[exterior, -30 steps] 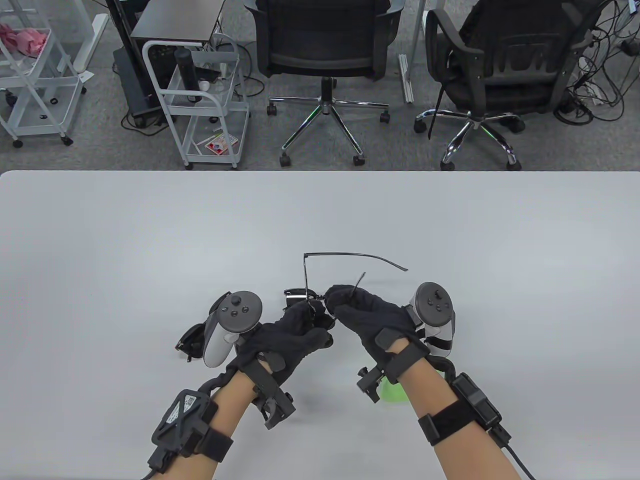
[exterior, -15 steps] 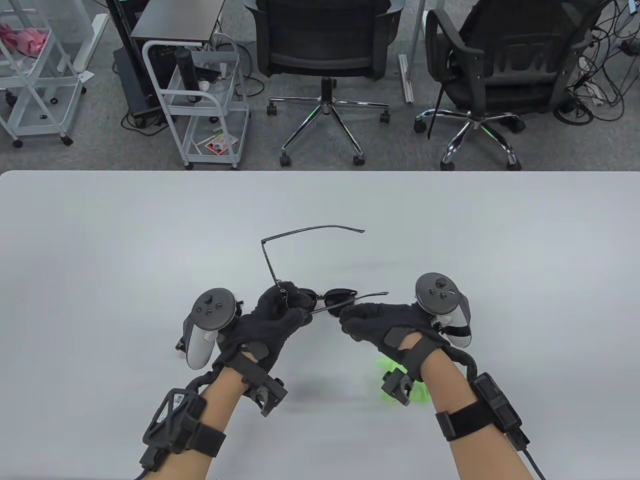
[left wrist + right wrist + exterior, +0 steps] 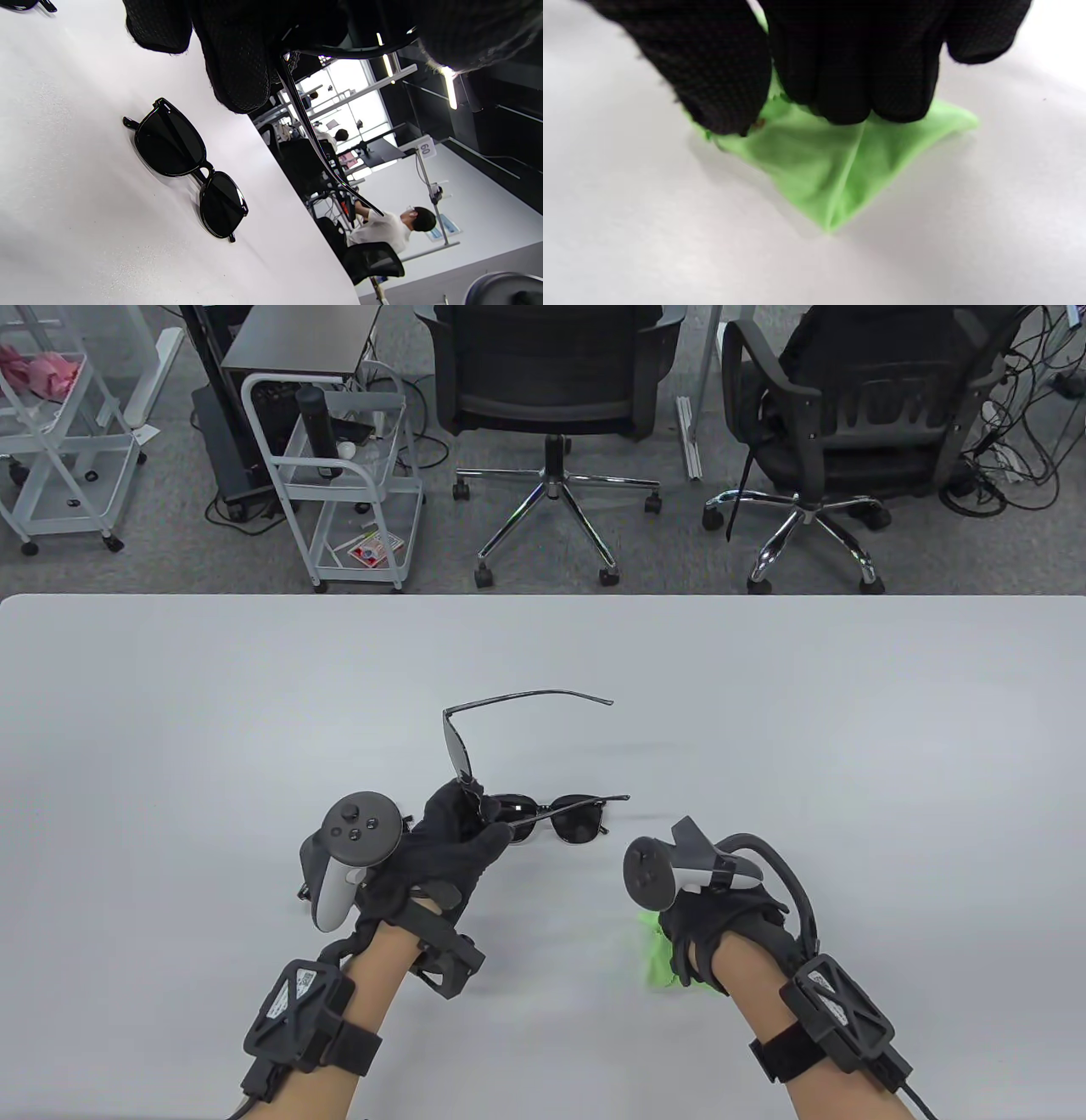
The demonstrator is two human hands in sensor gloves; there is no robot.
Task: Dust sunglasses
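- The left hand (image 3: 441, 857) holds a pair of open sunglasses (image 3: 543, 814) up off the white table (image 3: 543, 661); its fingers are closed around the frame front at one lens, near the hinge.
- The held sunglasses have thin dark metal arms. One arm (image 3: 530, 700) juts away from the left hand toward the table's far edge and bends to the right; the other arm (image 3: 577, 808) runs rightward across the dark lenses.
- In the left wrist view the gloved fingers (image 3: 237, 63) wrap the frame, and one thin arm (image 3: 326, 156) slants away from them.
- A second pair of sunglasses (image 3: 186, 169), with a thicker black frame and dark lenses, lies on the table beside the left hand; in the table view only a bit of it (image 3: 307, 891) shows, just left of that hand's tracker (image 3: 352, 848).
- The right hand (image 3: 721, 920) is well to the right of the held sunglasses, palm down, apart from them.
- Its fingertips (image 3: 848, 84) and thumb (image 3: 712, 84) press down on a bright green cleaning cloth (image 3: 835, 169), which lies crumpled on the table; the fingers are curled in on the cloth, pinching its upper folds.
- In the table view the cloth (image 3: 657, 959) peeks out at the left side of the right hand.
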